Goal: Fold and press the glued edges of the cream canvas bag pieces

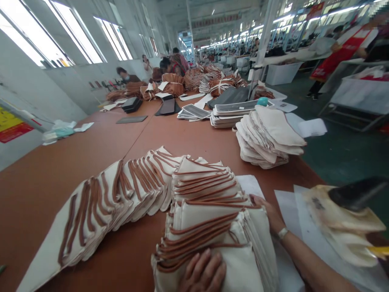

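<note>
A long row of overlapping cream fabric pieces (209, 207) with brown piped edges runs away from me across the brown table. My left hand (203, 272) rests on the nearest pieces at the bottom of the view, fingers laid flat over the cloth. At the right side of the same row, my right hand (263, 209) grips the edge of the pieces; some of its fingers are hidden behind them. Left of it, a second fanned row of cream pieces (121, 190) with brown strips lies on the table.
A cream fabric stack (270, 136) stands at the table's right edge. Grey-and-white panels (231, 115) and brown bundles (173, 84) lie farther back. White paper (285, 211) and a black object (361, 192) are at right. People work beyond; one wears a red apron (340, 56).
</note>
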The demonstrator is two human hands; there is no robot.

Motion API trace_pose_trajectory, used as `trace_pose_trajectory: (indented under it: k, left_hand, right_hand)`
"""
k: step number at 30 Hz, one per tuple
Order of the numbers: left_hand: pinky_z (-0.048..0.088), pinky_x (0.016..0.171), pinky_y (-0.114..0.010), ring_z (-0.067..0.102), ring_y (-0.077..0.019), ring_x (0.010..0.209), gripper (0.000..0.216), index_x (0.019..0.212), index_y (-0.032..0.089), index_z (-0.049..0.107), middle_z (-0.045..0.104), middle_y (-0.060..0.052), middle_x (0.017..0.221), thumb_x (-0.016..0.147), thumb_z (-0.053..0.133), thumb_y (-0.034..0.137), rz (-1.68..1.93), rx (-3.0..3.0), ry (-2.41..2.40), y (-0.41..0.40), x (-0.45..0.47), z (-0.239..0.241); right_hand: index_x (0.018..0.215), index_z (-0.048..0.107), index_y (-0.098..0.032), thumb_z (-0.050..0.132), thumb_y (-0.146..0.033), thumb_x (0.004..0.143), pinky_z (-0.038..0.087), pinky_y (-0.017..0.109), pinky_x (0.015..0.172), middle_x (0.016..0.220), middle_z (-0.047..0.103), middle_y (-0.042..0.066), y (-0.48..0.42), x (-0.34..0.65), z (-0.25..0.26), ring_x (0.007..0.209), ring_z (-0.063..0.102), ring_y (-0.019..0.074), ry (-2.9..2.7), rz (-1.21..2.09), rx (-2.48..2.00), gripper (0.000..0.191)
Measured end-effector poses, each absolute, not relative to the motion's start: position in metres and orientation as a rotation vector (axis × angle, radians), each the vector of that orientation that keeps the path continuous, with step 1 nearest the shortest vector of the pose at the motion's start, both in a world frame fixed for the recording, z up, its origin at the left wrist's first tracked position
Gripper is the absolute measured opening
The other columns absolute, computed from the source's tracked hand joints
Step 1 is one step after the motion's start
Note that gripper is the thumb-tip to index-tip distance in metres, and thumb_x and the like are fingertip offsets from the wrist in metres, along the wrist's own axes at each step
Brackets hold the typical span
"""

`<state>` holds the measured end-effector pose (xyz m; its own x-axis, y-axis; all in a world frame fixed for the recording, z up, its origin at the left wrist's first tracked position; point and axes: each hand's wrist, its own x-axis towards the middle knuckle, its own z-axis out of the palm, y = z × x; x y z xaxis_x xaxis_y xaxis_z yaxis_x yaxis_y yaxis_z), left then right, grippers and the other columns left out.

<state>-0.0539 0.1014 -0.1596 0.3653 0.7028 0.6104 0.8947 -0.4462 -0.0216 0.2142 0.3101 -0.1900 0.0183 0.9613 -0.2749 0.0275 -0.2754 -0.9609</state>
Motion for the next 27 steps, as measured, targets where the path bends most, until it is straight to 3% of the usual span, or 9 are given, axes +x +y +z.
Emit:
trace_pose_trajectory:
  k: [2, 4, 7, 10, 13, 19, 23, 27]
  left_hand:
    - [0.030, 0.115, -0.036, 0.055, -0.0229, 0.124, 0.045, 0.126, 0.030, 0.065, 0.067, 0.002, 0.129, 0.088, 0.056, 0.052, -0.688, -2.413, -1.362, 0.093, -0.062, -0.161]
    - [0.024, 0.118, -0.038, 0.048, -0.0260, 0.132, 0.057, 0.134, 0.026, 0.059, 0.060, -0.002, 0.139, 0.086, 0.057, 0.055, -0.607, -2.486, -1.330, 0.086, -0.066, -0.156]
    - [0.020, 0.119, -0.038, 0.043, -0.0268, 0.137, 0.059, 0.140, 0.022, 0.054, 0.055, -0.005, 0.145, 0.087, 0.058, 0.049, -0.574, -2.532, -1.280, 0.075, -0.067, -0.151]
    - [0.027, 0.115, -0.041, 0.045, -0.0281, 0.135, 0.053, 0.137, 0.023, 0.055, 0.055, -0.007, 0.144, 0.088, 0.060, 0.041, -0.738, -2.599, -1.371, 0.062, -0.063, -0.151]
    - [0.039, 0.107, -0.044, 0.052, -0.0288, 0.127, 0.045, 0.134, 0.020, 0.055, 0.059, -0.012, 0.136, 0.092, 0.057, 0.033, -0.917, -2.582, -1.487, 0.050, -0.051, -0.144]
    - [0.044, 0.103, -0.046, 0.054, -0.0269, 0.121, 0.041, 0.134, 0.019, 0.050, 0.059, -0.013, 0.129, 0.095, 0.052, 0.032, -1.240, -2.419, -1.572, 0.028, -0.010, -0.089]
    - [0.050, 0.091, -0.034, 0.062, -0.0202, 0.103, 0.022, 0.111, 0.023, 0.062, 0.066, -0.005, 0.109, 0.091, 0.059, 0.031, -1.393, -2.440, -1.573, 0.009, -0.001, -0.055]
    - [0.048, 0.075, -0.029, 0.058, -0.0172, 0.081, 0.014, 0.087, 0.019, 0.061, 0.062, -0.002, 0.086, 0.087, 0.061, 0.032, -1.521, -2.361, -1.634, -0.021, -0.005, -0.025]
  right_hand:
    - [0.103, 0.070, -0.018, 0.062, -0.059, 0.081, 0.054, 0.038, 0.088, 0.100, 0.074, 0.011, 0.283, 0.233, -0.182, 0.098, 0.068, 0.0280, -1.038, 1.237, -1.487, 0.047]
    - [0.106, 0.065, -0.019, 0.058, -0.059, 0.085, 0.054, 0.033, 0.076, 0.094, 0.072, 0.007, 0.246, 0.251, -0.168, 0.084, 0.067, 0.0231, -0.995, 1.073, -1.516, 0.046]
    - [0.095, 0.065, -0.020, 0.058, -0.055, 0.088, 0.049, 0.027, 0.062, 0.076, 0.067, 0.003, 0.175, 0.260, -0.145, 0.066, 0.061, 0.0179, -1.216, 0.987, -1.488, 0.037]
    - [0.088, 0.063, -0.019, 0.061, -0.050, 0.086, 0.041, 0.026, 0.053, 0.063, 0.060, -0.001, 0.113, 0.240, -0.132, 0.056, 0.055, 0.0159, -1.684, 0.965, -1.428, 0.031]
    - [0.088, 0.060, -0.018, 0.067, -0.043, 0.080, 0.036, 0.026, 0.052, 0.058, 0.056, -0.003, 0.079, 0.211, -0.125, 0.053, 0.052, 0.0158, -1.820, 0.768, -1.409, 0.027]
    - [0.081, 0.053, -0.020, 0.052, -0.031, 0.089, 0.038, 0.028, 0.061, 0.069, 0.055, 0.000, 0.026, 0.190, -0.095, 0.064, 0.052, 0.0168, -1.881, 0.544, -1.164, 0.014]
    - [0.079, 0.052, -0.020, 0.051, -0.027, 0.090, 0.039, 0.029, 0.065, 0.073, 0.055, 0.001, -0.010, 0.187, -0.072, 0.069, 0.052, 0.0173, -1.951, 0.469, -0.968, 0.013]
    - [0.082, 0.052, -0.019, 0.050, -0.026, 0.092, 0.040, 0.029, 0.065, 0.073, 0.054, 0.001, -0.037, 0.185, -0.052, 0.068, 0.052, 0.0166, -1.923, 0.407, -0.865, 0.012]
